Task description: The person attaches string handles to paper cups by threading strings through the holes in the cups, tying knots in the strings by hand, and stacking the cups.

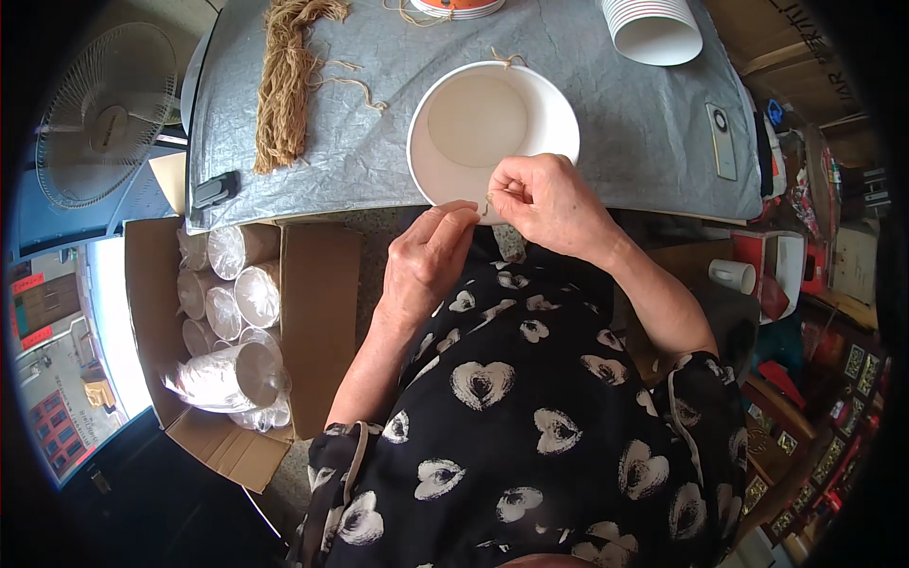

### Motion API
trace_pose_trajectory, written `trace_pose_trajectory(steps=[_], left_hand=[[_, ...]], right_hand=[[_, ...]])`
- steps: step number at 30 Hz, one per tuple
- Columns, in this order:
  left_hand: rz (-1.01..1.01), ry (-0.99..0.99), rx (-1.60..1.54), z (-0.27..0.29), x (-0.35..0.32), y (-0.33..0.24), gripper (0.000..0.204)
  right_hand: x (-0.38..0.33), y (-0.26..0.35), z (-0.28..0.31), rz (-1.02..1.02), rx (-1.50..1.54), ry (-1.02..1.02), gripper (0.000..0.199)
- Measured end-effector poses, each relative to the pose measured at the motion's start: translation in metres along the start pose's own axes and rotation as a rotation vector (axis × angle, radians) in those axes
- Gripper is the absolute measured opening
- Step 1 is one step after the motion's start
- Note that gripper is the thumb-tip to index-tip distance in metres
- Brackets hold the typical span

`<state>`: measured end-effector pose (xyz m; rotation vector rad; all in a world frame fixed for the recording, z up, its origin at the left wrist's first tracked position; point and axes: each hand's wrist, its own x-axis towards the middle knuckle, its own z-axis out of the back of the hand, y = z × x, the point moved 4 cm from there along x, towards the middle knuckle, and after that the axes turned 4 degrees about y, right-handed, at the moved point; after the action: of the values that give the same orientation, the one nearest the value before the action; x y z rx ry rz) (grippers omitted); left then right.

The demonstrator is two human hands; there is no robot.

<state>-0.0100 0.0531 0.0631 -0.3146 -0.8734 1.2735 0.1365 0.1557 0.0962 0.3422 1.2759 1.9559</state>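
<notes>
A white paper bucket (564, 123) stands at the table's near edge with its mouth facing me. Tan twine (489, 202) shows as a short piece at the bucket's near rim, between my fingertips. My right hand (554, 204) is closed in a pinch on this twine, just over the rim. Close beside it, my left hand (431, 251) has thumb and fingers pressed together at the same spot; its fingertips partly hide what they pinch. On the far rim sits another small twine knot (507, 59).
A bundle of tan twine (282, 104) lies left on the grey-covered table (369, 161), near a black object (216, 189). Nested white buckets (653, 38) and an orange-marked bucket (456, 8) are farther back. A cardboard box (322, 322) holds several wrapped cups (256, 293); a fan (109, 118) stands left.
</notes>
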Motion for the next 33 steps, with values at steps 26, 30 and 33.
trace_pose_trajectory(steps=[26,30,33], left_hand=[[-0.048,0.215,0.197,0.001,0.017,-0.008,0.027],[0.047,0.143,0.067,0.009,0.041,-0.006,0.017],[0.172,0.058,-0.200,0.011,0.058,0.000,0.008]], right_hand=[[-0.001,0.006,0.008,0.076,-0.031,-0.039,0.009],[-0.011,0.025,0.021,0.408,-0.211,-0.405,0.028],[-0.021,0.034,0.026,0.498,-0.278,-0.628,0.028]])
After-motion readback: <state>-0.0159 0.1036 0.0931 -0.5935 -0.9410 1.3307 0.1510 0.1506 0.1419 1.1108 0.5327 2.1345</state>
